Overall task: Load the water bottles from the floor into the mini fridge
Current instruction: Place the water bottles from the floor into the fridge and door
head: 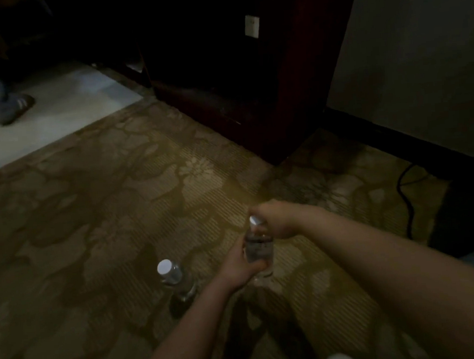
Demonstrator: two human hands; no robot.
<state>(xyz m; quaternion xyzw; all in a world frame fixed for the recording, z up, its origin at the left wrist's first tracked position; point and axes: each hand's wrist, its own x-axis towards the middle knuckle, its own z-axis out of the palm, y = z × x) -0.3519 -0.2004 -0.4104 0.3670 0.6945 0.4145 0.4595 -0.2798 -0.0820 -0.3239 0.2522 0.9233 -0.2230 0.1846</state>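
A clear water bottle [259,250] with a white cap is held upright just above the patterned carpet, low in the middle of the view. My left hand [240,266] grips its body from the left. My right hand [275,221] curls around its neck just beside the cap. A second clear water bottle [175,279] with a white cap stands on the carpet to the left, apart from both hands. The mini fridge is not clearly seen; the upper part of the view is very dark.
A dark wooden cabinet [224,96] stands ahead, with a pale wall [418,54] to its right. A black cable [405,195] runs over the carpet at right. Another person's foot [12,108] stands on pale tiles at the upper left. A dark object [462,214] sits at right.
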